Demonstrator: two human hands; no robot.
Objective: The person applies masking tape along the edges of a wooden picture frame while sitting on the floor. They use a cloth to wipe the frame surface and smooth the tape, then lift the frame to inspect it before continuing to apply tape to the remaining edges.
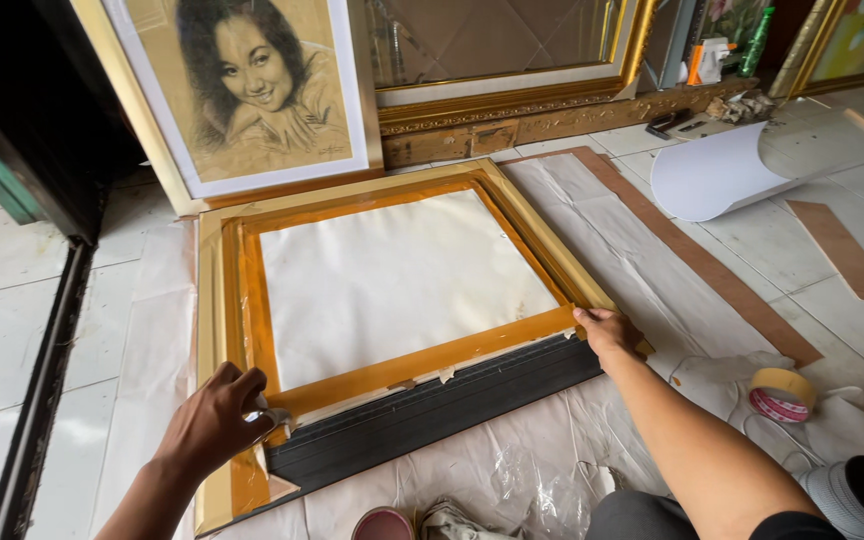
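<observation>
Plastic sheeting (552, 450) is covering the tiled floor, where a gold frame (207, 300) is lying face down, brown-taped on three sides. Left hand (214, 420) is pinching tape at the near-left corner; right hand (607, 330) is pressing flat at the near-right corner, beside an untaped black strip (432, 405).

My only view sits on the head, looking steeply down and forward, close over both hands at a gold-edged wooden picture frame (392, 290).

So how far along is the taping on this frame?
Brown tape already covers the left, top and right edges of the white backing. The left hand and right hand press the bottom strip. Its lower edge looks loose and ragged, so smoothing remains.
</observation>
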